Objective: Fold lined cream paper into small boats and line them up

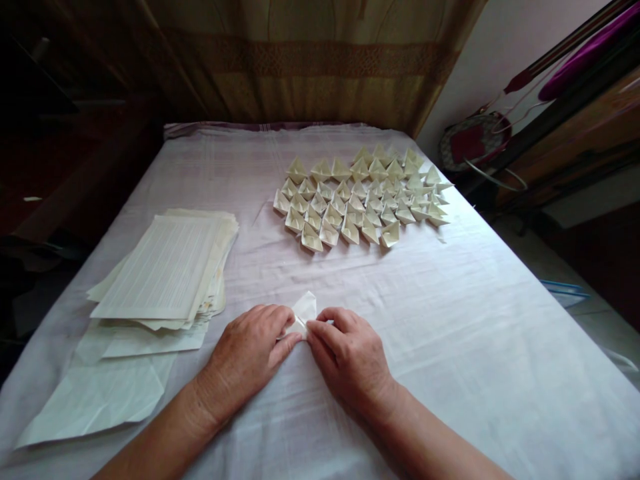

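Observation:
Between my two hands, low over the white sheet, is a small piece of folded paper with a pointed top. My left hand pinches its left side between thumb and fingers. From the other side, my right hand grips the lower right edge with thumb and forefinger. The fingers hide part of the folds. Beyond the hands, toward the back right, several folded paper boats stand close together in rows. A stack of printed paper sheets lies left of my left hand.
The sheet-covered bed carries everything. Loose blank paper sticks out below the stack at the left. A brown curtain hangs behind the far edge. A patterned bag hangs at the right, past the bed's edge.

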A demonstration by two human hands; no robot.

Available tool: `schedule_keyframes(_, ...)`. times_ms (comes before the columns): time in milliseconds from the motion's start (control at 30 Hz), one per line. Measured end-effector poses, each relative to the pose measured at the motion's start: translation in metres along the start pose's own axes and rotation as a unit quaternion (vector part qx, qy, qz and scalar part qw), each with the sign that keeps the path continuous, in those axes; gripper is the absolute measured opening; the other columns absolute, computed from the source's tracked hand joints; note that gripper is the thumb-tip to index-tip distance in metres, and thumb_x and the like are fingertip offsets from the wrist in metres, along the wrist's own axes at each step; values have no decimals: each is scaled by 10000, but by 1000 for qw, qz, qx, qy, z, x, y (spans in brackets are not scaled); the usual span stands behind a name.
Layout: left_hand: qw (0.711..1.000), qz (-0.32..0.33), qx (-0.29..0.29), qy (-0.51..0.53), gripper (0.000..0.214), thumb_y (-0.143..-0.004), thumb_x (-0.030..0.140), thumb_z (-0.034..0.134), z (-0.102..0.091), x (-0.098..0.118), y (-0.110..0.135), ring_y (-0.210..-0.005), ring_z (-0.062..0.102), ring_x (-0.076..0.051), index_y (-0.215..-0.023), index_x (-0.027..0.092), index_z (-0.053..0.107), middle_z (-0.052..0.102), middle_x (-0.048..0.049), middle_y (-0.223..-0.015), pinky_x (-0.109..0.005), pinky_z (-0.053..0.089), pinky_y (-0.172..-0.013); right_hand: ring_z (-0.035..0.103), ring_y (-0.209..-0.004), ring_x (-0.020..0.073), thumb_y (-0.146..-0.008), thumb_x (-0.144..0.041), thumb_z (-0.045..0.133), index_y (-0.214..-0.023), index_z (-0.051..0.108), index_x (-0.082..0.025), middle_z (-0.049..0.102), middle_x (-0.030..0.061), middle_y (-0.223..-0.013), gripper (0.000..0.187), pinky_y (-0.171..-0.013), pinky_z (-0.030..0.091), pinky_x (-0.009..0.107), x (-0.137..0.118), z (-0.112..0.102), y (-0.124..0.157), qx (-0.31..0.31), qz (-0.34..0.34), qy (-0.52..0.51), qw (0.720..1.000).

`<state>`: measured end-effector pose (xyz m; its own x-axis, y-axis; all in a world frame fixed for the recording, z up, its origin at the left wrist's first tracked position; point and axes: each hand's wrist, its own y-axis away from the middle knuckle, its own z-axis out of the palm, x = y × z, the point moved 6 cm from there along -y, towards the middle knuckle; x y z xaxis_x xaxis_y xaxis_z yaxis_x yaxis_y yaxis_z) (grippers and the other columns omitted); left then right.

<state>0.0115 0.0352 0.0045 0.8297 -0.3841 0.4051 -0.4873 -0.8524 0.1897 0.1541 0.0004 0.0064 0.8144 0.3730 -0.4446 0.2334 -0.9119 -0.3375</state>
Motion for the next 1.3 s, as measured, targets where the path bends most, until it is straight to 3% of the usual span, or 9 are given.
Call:
schedule_keyframes(233,999,-41,14,-23,184,-953,312,521,-2,0,1,-839,619,-202,-820,215,604,671,-18,-835,-309,421,-741,608,-812,180,-910,-206,583,-903,708,-222,662,42,-903,126,-727,442,298,3,3,-1,-1,35,-22,999)
schedule_keyframes(733,990,-91,-63,-85,235,-976,318,448,-2,6,-13,-900,662,-242,-900,210,642,703,-64,-896,-333,458,-755,608,-802,166,-924,-243,584,-880,712,-234,663,38,-890,136,-724,441,285,4,4,-2,4,31,-18,999)
schedule_keyframes(1133,988,-110,-62,-91,251,-961,327,441,-5,7,-16,-841,669,-236,-872,208,644,706,-67,-851,-316,446,-701,594,-776,165,-905,-237,613,-815,687,-228,656,26,-868,116,-696,404,283,4,7,-3,-6,39,-2,999)
schedule_keyframes(1300,989,-101,-64,-85,239,-963,344,456,-6,7,-14,-859,666,-220,-874,218,638,705,-48,-869,-300,445,-711,596,-794,170,-922,-245,596,-882,702,-236,660,33,-886,114,-711,409,286,3,6,-1,1,27,-3,1000)
